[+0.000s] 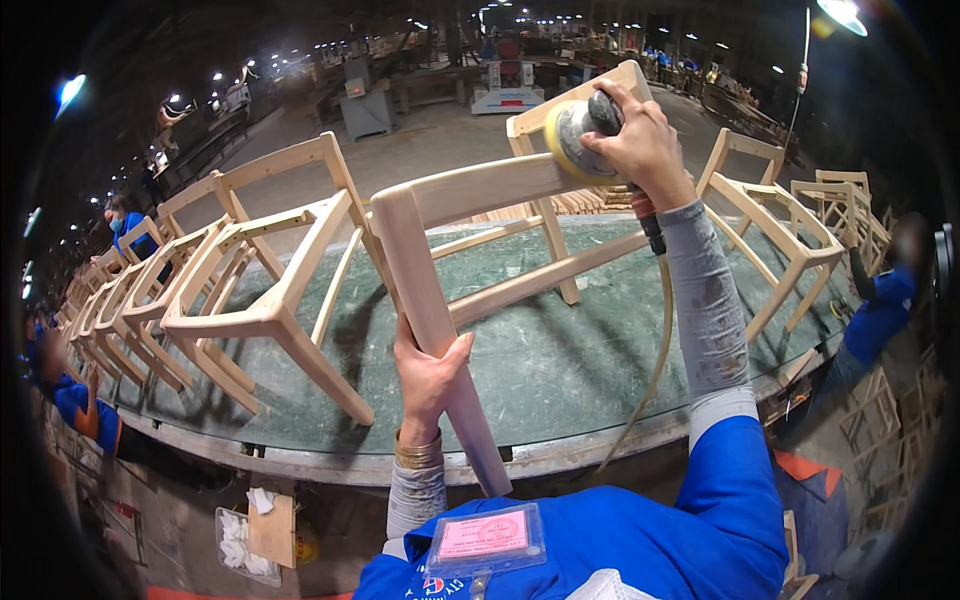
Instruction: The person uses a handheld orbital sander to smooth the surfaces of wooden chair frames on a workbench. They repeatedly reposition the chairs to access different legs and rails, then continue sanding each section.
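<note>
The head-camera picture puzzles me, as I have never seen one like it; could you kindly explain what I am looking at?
It is taken by a wide fisheye camera worn on a person's head, looking down, so straight edges bend near the rim. There is no machine: the two bare hands are the wearer's own. The left hand grips one leg of a bare wooden chair frame. The right hand presses a round sander against the frame's top rail; a hose runs down from the tool. Beneath is a large green-topped table, with more unfinished chair frames standing on it. Other workers in blue stand at its edges.
</note>
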Available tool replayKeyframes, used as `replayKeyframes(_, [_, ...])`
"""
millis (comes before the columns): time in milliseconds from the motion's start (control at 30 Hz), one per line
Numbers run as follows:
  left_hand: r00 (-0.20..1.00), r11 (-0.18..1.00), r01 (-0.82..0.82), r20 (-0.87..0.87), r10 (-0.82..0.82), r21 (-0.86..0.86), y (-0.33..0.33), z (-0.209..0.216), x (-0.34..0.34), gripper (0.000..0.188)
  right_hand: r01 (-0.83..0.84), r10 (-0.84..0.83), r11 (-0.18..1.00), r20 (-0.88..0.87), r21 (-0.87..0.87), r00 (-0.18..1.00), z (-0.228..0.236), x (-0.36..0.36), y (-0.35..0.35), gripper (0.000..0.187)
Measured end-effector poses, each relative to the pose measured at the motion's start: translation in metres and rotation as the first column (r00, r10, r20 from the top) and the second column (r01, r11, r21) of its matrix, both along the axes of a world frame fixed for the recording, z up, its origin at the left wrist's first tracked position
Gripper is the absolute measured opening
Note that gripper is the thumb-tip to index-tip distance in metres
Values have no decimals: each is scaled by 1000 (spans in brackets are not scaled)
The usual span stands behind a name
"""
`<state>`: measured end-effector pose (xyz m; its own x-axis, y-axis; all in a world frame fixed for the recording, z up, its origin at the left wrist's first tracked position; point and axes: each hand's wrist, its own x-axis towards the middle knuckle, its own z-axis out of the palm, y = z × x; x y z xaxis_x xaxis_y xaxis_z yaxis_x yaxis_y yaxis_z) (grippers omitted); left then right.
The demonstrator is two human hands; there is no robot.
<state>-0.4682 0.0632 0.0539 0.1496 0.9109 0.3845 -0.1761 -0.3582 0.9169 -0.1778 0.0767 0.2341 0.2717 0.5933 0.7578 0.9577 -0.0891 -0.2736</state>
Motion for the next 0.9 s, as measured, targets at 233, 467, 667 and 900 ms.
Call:
replayKeyframes(233, [998,998,23,59,-26,51,14,2,0,51,123,-110,986,-114,114,987,-29,29,-35,69])
replayKeyframes(467, [995,1000,8,100,-10,16,38,19,4,38,-163,218,971,-368,175,904,-119,-6,-107,72])
replayKeyframes(667, [992,999,30,121,-32,15,57,25,2,40,-259,135,949,-511,-180,849,-249,-33,-122,77])
replayKeyframes(900, [994,1000,-9,113,10,-3,57,31,8,38,-278,-74,775,-518,-567,852,-363,-72,-112,78])
